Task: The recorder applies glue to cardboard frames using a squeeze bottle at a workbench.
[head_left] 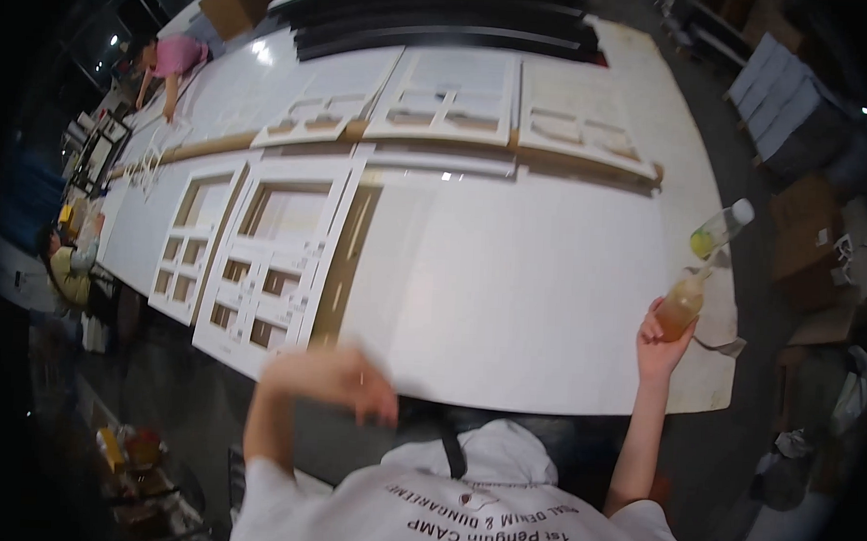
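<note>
My right hand (658,335) is wrapped round a squeeze bottle (682,306) of amber liquid, at the right end of the white table. Its thin nozzle points away from me. Just beyond it is a clear plastic bottle (714,234) with a white cap and something yellow-green at its bottom. My left hand (337,377) is raised bent at the table's near edge, beside a white panel (277,254) with rectangular openings; motion smears its fingers. I see nothing in it, but cannot make out its grip.
A second cut-out panel (191,241) lies further left. Several panels, one of them a white panel (443,92), rest along a brown bar (216,147). Black boards (444,24) are stacked at the back. A person in pink (177,56) leans over the far left; another person (71,264) stands left. Boxes (810,234) stand right.
</note>
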{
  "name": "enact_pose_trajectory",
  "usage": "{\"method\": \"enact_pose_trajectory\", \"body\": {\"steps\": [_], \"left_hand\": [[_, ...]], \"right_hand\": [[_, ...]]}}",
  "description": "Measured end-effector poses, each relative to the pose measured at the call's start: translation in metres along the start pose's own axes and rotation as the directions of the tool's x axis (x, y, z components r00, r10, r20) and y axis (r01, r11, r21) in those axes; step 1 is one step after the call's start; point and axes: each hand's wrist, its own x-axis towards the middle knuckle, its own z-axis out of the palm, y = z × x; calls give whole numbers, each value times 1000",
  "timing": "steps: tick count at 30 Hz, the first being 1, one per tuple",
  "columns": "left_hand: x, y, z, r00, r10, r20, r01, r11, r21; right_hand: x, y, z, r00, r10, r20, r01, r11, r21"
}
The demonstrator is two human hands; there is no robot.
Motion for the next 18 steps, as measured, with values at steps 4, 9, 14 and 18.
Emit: {"method": "enact_pose_trajectory", "body": {"steps": [4,9,14,18], "left_hand": [[-43,-160,119,924,-365,110,377,832,-406],[-72,-290,255,671,-658,-340,741,585,330],[-68,-305,238,731,-621,-283,678,613,405],[-61,-312,222,765,-604,-223,631,633,448]], "right_hand": [[4,19,10,998,54,-30,-54,998,18],[-3,9,7,999,36,-28,-36,999,8],[-2,12,6,999,49,-15,-48,998,31],[1,17,11,998,51,-47,-50,998,36]]}}
